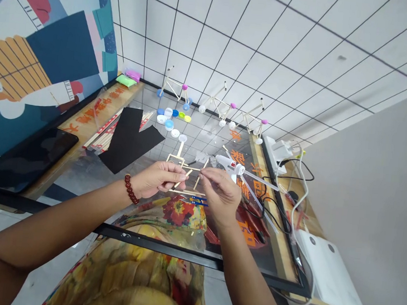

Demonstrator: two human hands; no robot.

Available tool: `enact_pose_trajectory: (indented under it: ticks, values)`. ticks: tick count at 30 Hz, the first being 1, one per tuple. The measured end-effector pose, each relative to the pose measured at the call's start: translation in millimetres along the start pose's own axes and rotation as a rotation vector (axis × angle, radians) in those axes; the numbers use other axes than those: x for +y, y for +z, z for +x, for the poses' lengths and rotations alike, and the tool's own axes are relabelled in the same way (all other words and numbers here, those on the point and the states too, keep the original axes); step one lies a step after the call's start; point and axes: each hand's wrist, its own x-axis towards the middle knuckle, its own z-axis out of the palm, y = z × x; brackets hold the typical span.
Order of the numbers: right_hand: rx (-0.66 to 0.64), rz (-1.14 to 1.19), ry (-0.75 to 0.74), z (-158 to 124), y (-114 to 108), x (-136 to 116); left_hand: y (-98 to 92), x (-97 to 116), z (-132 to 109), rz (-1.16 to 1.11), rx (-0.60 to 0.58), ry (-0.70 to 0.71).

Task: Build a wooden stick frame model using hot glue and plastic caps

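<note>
My left hand point(163, 177) is closed, pinching a thin wooden stick point(182, 180) that slants between thumb and forefinger and looks dark at its lower end. My right hand point(221, 192) has thumb and forefinger pressed together on the end of another thin wooden stick point(193, 169), which runs level toward my left hand. Just behind my left fingers stands a small frame of sticks point(175, 157), partly hidden by them. A blue-handled tool point(199, 201) lies on the glass below my fingers. To the right of my right hand is a white glue gun point(229, 165).
Three stick models with caps as wheels, one of them this model point(175, 90), stand along the back. Bottle caps point(169, 125), black paper point(123, 140) and a bundle of sticks point(108, 133) lie on the left. Cables point(303, 195) and a white box point(329, 270) are at right.
</note>
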Motion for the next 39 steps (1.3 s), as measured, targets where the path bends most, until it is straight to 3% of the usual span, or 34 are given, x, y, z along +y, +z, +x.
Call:
enact_pose_trajectory:
  ticks: [4, 7, 12, 17, 25, 27, 32, 36, 39]
  values:
    - [-0.042, -0.132, -0.193, 2.4, -6.0, -3.1, 0.3, 0.5, -0.6, 0.016, -0.013, -0.035]
    - [-0.086, -0.122, -0.232, 2.5, -6.6, -3.0, -0.9, 0.6, -0.7, 0.041, -0.027, -0.044]
    - [-0.013, 0.119, 0.079, 1.6, 1.3, -0.7, -1.0, 0.9, -0.8, 0.060, -0.019, 0.005]
    - [-0.062, 0.419, 0.420, 3.1, 6.6, 1.5, 0.9, 3.2, -1.8, 0.048, 0.053, 0.081]
    - [-0.102, 0.462, 0.554, 1.9, 10.2, 6.9, 0.3, 1.5, -1.8, 0.102, 0.097, 0.122]
    - [-0.142, 0.365, 0.519, 1.8, 7.5, 13.3, -0.7, 3.5, -1.7, 0.079, 0.127, 0.166]
    - [-0.332, -0.102, 0.248, 4.0, -3.4, 17.4, -3.1, 9.3, -0.7, 0.004, 0.165, 0.232]
    - [-0.548, -0.270, 0.143, 3.1, -1.8, 9.4, -3.0, 7.5, 0.8, 0.006, 0.160, 0.204]
    - [-0.632, -0.314, 0.115, 0.0, 3.0, 8.8, -2.4, 4.9, 1.2, 0.027, 0.152, 0.178]
